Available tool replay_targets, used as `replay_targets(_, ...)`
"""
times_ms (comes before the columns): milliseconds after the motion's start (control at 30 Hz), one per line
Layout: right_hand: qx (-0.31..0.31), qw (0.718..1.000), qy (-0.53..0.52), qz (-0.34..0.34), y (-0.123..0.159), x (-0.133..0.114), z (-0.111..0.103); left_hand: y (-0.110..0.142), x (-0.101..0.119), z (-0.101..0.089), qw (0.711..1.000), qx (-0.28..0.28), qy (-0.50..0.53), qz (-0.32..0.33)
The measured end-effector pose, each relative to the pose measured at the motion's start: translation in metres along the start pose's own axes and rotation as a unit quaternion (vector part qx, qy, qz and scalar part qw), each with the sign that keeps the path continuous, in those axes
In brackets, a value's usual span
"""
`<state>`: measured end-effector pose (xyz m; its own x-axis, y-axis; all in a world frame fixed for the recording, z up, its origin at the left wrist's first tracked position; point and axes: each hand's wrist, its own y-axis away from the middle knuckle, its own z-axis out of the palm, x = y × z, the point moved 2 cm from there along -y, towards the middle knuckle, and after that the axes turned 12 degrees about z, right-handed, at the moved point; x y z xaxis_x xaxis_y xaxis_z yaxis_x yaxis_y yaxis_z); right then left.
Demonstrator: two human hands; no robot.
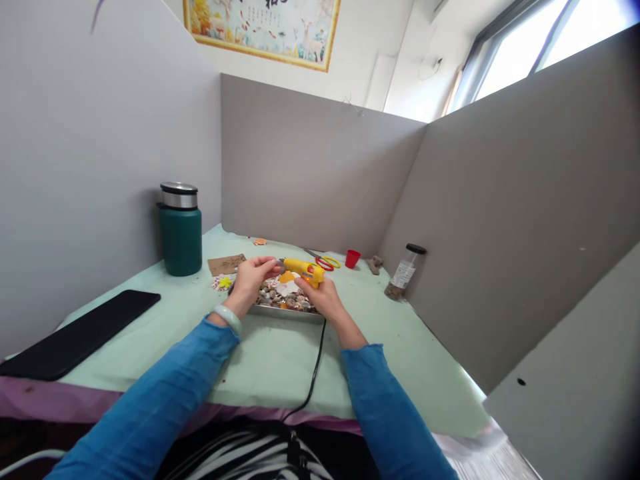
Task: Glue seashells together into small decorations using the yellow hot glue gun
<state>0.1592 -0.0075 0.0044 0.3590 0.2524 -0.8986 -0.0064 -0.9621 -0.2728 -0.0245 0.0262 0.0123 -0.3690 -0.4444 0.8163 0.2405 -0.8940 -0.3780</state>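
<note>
My right hand (323,293) is wrapped round a yellow hot glue gun (303,268), whose nozzle points left. A black cord runs from below this hand down over the table's front edge. Close to the nozzle, my left hand (254,279) has its fingertips pinched together; what they hold, if anything, is too small to make out. Under both hands lies a shallow tray (287,313) filled with small shells or pebbles. White and orange pieces show on top of them, partly hidden by the glue gun and my hands.
Left stand a green flask (181,230) and a black mat (85,332). A brown card (225,265) and a yellow flower (225,283) lie beside the tray. Behind are scissors (325,262) and a red cup (353,259); a black-lidded jar (404,273) stands right. Grey partitions (320,160) enclose the table.
</note>
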Motion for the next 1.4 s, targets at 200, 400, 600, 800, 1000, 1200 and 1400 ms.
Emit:
replay_targets(200,-0.001,1.000,0.002,-0.004,0.002,-0.002,-0.001,0.002,0.002,0.001,1.000,0.007,0.008,-0.002)
replay_targets(400,0.003,1.000,-0.001,0.000,0.003,-0.004,0.000,0.001,0.000,0.001,1.000,0.000,0.016,-0.011)
replay_targets(600,0.018,1.000,-0.004,-0.003,0.005,-0.008,0.001,0.001,-0.001,0.001,0.998,0.002,0.044,-0.035)
replay_targets(800,0.030,0.999,-0.009,0.006,0.005,-0.010,-0.002,0.001,0.000,0.001,0.998,0.013,0.056,-0.027)
replay_targets(1000,0.020,1.000,-0.020,0.009,0.007,-0.011,0.000,0.002,0.000,0.002,0.997,-0.004,0.068,-0.037)
replay_targets(1200,0.024,0.999,-0.021,0.007,0.006,-0.010,-0.001,0.003,0.001,0.003,0.997,-0.014,0.072,-0.038)
replay_targets(1400,0.023,1.000,-0.010,-0.008,0.005,-0.006,0.001,0.003,0.001,0.004,0.997,-0.015,0.074,-0.033)
